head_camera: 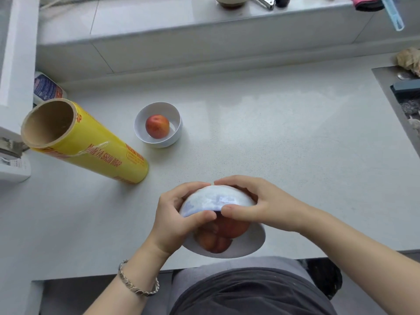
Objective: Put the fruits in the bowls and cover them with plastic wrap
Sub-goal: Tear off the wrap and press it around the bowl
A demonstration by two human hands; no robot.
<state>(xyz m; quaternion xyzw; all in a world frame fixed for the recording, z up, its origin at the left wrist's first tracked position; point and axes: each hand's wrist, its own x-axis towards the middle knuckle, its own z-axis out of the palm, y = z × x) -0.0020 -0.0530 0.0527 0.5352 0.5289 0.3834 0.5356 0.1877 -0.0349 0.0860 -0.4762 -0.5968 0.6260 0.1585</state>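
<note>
Near the counter's front edge I hold a white bowl (251,243) tipped on its side, its mouth toward me and its bluish underside (216,197) facing up. Red-orange fruits (229,227) show inside it, seemingly behind clear film. My left hand (176,220) grips the bowl's left side and my right hand (261,202) grips its right side, with the thumbs meeting at the rim. A second white bowl (173,112) stands further back on the counter with one red fruit (157,126) in it, uncovered. The yellow plastic wrap roll (91,144) lies to the left.
A sink (404,96) is set into the counter at the right. A printed packet (46,87) and a white appliance (11,162) sit at the left edge. A raised ledge (181,21) runs along the back with several items on it.
</note>
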